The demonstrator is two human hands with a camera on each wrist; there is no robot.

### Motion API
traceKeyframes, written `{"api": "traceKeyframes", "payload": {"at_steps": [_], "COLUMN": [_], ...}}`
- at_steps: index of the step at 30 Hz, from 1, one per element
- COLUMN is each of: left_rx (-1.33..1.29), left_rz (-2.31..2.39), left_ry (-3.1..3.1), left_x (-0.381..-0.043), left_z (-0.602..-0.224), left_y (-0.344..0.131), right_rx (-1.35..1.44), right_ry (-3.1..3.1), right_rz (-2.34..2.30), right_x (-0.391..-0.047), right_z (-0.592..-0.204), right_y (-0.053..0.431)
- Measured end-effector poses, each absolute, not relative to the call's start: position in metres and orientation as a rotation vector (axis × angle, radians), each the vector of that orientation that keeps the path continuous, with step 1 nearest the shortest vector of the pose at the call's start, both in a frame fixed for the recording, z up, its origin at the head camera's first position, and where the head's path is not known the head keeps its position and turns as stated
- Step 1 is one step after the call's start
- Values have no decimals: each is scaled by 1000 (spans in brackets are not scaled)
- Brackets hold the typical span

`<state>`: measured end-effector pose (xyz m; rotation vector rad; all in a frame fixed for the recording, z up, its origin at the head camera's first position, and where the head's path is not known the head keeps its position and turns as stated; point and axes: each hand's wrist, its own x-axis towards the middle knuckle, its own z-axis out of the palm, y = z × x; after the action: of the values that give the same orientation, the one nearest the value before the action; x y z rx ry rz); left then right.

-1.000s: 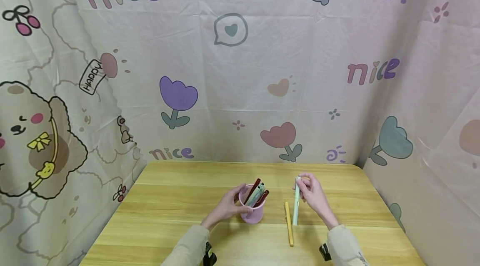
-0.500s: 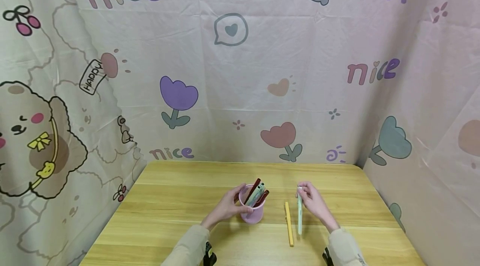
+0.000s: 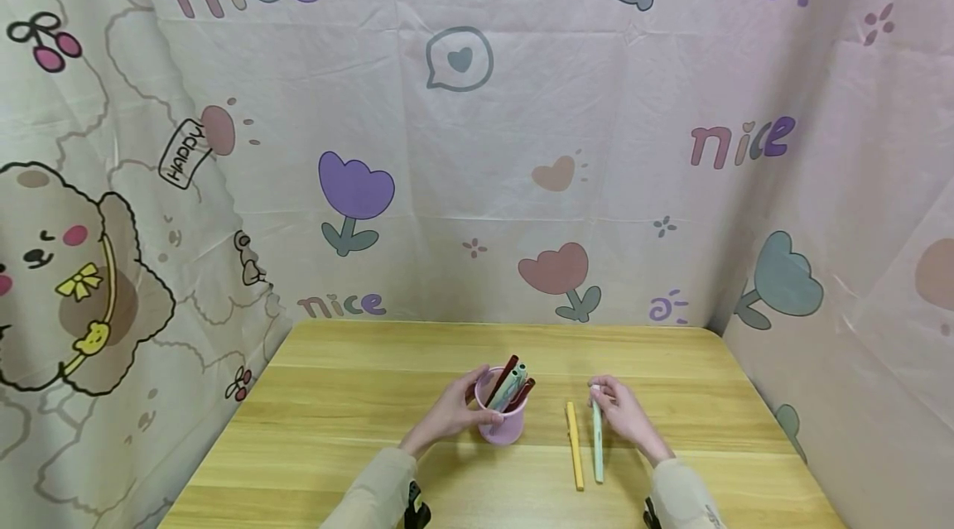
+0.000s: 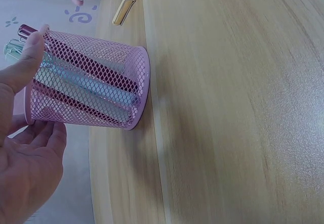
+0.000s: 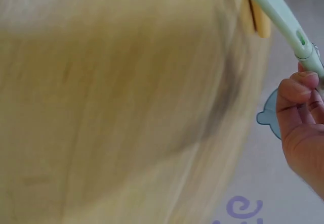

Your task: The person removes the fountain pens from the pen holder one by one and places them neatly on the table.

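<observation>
My left hand (image 3: 447, 409) grips a pink mesh pen cup (image 3: 502, 433) near its rim, with the thumb on the near side. Dark red pens (image 4: 81, 62) and pale green ones (image 4: 86, 80) lean inside the cup, seen through the mesh in the left wrist view. To the right, my right hand (image 3: 628, 415) pinches the far end of a mint-green pen (image 3: 599, 450). Its other end points toward me; whether it touches the table I cannot tell. A yellow pen (image 3: 575, 446) lies on the table just left of the green one, roughly alongside it.
The wood-grain table (image 3: 358, 396) has a patterned fabric backdrop (image 3: 462, 148) behind it and at both sides. The yellow pen lies between the cup and the right hand.
My right hand has come nearer to me, bringing the mint-green pen down and slightly right, beside the yellow pen. My left hand and the cup have stayed put.
</observation>
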<state>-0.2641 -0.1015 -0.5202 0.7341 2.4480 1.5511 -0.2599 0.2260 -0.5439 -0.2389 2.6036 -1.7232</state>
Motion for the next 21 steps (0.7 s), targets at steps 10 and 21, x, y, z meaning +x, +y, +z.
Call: {"api": "traceKeyframes", "payload": {"at_steps": [10, 21], "left_rx": [750, 753], "left_rz": [1546, 1519], "left_ry": [2457, 2473], "left_x": [-265, -265], "left_z": [-521, -522], "left_y": [-101, -102], "right_rx": [-186, -253], "right_ry": [2600, 2685], "right_rz": [-1675, -1478], "right_x": [-261, -263], "right_z": [-556, -563], "right_y": [225, 224]}}
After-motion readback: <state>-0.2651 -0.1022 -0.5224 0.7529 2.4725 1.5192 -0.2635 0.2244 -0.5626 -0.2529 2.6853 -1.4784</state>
